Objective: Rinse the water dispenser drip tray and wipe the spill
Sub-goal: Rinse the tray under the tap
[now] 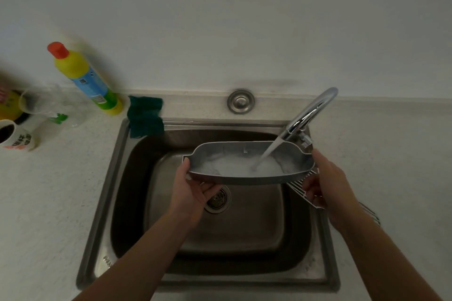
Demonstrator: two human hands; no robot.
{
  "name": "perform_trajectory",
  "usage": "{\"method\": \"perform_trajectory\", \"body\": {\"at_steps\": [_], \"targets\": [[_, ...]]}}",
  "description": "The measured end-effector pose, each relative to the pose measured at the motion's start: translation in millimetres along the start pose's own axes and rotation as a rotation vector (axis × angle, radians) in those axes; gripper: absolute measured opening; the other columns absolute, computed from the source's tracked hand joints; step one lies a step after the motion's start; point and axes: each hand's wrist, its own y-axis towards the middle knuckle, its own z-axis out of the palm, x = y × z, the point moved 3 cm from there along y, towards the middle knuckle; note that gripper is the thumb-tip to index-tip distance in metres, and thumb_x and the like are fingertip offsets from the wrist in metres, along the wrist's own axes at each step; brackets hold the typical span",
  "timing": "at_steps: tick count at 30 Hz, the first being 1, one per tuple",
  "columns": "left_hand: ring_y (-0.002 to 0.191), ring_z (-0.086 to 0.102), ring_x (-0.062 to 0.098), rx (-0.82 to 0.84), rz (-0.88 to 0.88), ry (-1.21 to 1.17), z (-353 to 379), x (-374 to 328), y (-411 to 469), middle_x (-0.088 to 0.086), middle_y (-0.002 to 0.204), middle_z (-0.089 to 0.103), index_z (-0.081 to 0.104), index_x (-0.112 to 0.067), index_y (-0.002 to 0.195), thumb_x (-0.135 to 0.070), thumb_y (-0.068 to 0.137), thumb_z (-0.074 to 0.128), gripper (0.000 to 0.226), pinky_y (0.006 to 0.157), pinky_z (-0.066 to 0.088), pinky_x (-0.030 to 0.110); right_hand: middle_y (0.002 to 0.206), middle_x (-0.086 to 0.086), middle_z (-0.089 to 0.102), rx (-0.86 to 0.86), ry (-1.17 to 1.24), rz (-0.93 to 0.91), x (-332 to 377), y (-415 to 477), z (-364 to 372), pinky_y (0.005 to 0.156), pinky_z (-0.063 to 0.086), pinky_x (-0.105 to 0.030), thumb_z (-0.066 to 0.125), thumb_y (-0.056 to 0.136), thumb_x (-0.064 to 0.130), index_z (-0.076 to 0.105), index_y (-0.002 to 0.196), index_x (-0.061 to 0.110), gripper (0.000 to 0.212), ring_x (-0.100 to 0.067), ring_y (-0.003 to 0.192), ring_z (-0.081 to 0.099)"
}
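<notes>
I hold a grey drip tray (220, 154) level over the steel sink (115, 178). My left hand (193, 186) grips its left end from below, thumb on the rim. My right hand (325, 178) holds its right end and also a white slotted grille (297, 184) that hangs under the fingers. Water runs from the chrome tap (310, 112) into the right half of the tray and foams white inside it. A green cloth (145, 116) lies on the sink's back left corner.
A yellow bottle with a red cap (84, 78) leans at the wall on the left. Clear cups (36, 105) and a white mug (16, 137) stand on the left counter. A round steel plug (241, 101) sits behind the sink. The drain (219, 199) is below the tray.
</notes>
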Motion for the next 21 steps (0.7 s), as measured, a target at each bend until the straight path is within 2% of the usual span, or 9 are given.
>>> {"method": "perform_trajectory", "body": {"at_steps": [3,7,11,13,15,17,19,21], "targets": [[0.103,0.077,0.033,0.017,-0.038,-0.02,4.3,9.7,3.2,0.017,0.113,0.079,0.065,-0.016,0.128,-0.054,0.104,0.045,0.049,0.076,0.065,0.043,0.052,-0.003,0.06,0.016,0.089,0.109,1.0,0.2,-5.1,0.043,0.037,-0.024,0.048,0.097,0.061,0.065,0.105,0.024,0.041,-0.013,0.043,0.049],[0.107,0.075,0.036,0.036,-0.076,-0.076,8.4,22.1,2.6,0.019,0.119,0.077,0.066,-0.017,0.127,-0.055,0.103,0.047,0.049,0.074,0.065,0.044,0.049,0.0,0.057,0.02,0.087,0.102,5.3,-6.1,-13.7,0.045,0.037,-0.026,0.051,0.096,0.06,0.067,0.101,0.018,0.045,-0.012,0.043,0.047],[0.108,0.075,0.037,0.011,-0.131,-0.147,15.2,30.5,2.1,0.021,0.123,0.075,0.07,-0.01,0.123,-0.05,0.103,0.052,0.048,0.08,0.065,0.05,0.05,0.0,0.058,0.015,0.07,-0.065,19.9,-24.6,-23.2,0.037,0.039,-0.022,0.058,0.096,0.055,0.07,0.101,0.015,0.043,-0.01,0.04,0.048],[0.111,0.073,0.033,-0.003,-0.143,-0.076,18.4,32.8,4.0,0.018,0.127,0.074,0.069,-0.013,0.124,-0.052,0.103,0.05,0.048,0.087,0.062,0.048,0.052,0.0,0.061,-0.007,0.024,-0.192,27.8,-37.4,-25.4,0.037,0.04,-0.02,0.059,0.096,0.053,0.069,0.107,0.02,0.037,-0.01,0.041,0.051],[0.115,0.067,0.029,-0.006,-0.117,0.066,19.3,31.6,6.1,0.012,0.126,0.072,0.067,-0.02,0.126,-0.059,0.104,0.043,0.051,0.091,0.056,0.043,0.055,-0.001,0.064,-0.018,-0.018,-0.28,31.9,-48.9,-24.4,0.039,0.042,-0.018,0.058,0.097,0.052,0.067,0.112,0.025,0.032,-0.009,0.042,0.055],[0.116,0.066,0.028,-0.004,-0.075,0.126,18.8,25.8,8.4,0.01,0.124,0.073,0.065,-0.022,0.129,-0.057,0.105,0.042,0.049,0.095,0.054,0.043,0.059,-0.001,0.068,-0.011,-0.049,-0.307,28.4,-56.0,-21.7,0.043,0.046,-0.018,0.056,0.098,0.049,0.065,0.114,0.026,0.029,-0.009,0.046,0.059],[0.114,0.069,0.029,-0.031,-0.011,0.126,14.4,13.0,9.4,0.011,0.12,0.077,0.068,-0.022,0.124,-0.051,0.106,0.044,0.042,0.095,0.056,0.044,0.063,-0.003,0.07,0.012,-0.036,-0.265,19.8,-56.8,-17.5,0.045,0.049,-0.022,0.053,0.102,0.044,0.065,0.114,0.023,0.028,-0.012,0.049,0.061],[0.11,0.072,0.027,-0.063,0.047,0.105,7.0,-3.8,7.2,0.007,0.11,0.081,0.071,-0.023,0.118,-0.049,0.105,0.048,0.038,0.088,0.058,0.042,0.062,-0.005,0.069,0.03,-0.012,-0.167,9.9,-49.3,-8.1,0.047,0.05,-0.027,0.049,0.105,0.041,0.067,0.109,0.017,0.03,-0.016,0.05,0.062]]}}
